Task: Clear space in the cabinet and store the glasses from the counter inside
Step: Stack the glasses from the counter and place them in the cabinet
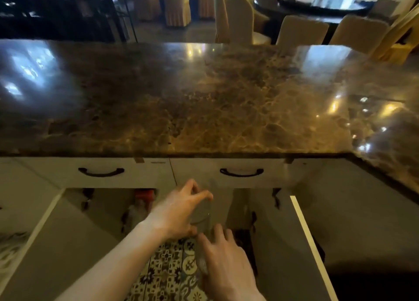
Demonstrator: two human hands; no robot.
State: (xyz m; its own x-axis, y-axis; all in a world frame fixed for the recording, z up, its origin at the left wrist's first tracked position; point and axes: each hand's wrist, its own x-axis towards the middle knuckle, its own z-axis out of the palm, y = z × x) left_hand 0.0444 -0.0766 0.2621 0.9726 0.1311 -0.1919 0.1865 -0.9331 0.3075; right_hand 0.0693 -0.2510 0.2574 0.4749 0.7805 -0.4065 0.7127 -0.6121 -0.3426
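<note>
Left hand (181, 210) grips a clear drinking glass (200, 212) from above and the side, thumb and fingers curled round its upper part. It's carried upright in front of the open cabinet (158, 210), below the drawer line; upright and top-gripped probably so it can go straight down onto a shelf. Right hand (223, 257) is lower and nearer, fingers curled round what looks like a second glass (203, 264); only a blurred glint shows, so low confidence. Both cabinet doors (303, 244) are swung wide, giving both hands access. Inside: a red-capped bottle (141, 204) on the left, rest too dark to read.

Marble counter (204, 101) is brown, glossy and heavily reflective. Two drawers with dark bow handles (101, 172) sit under its edge. Patterned floor tile (170, 269) below. Beyond the counter there are covered dining chairs (240, 19) and a dark round table (317, 3).
</note>
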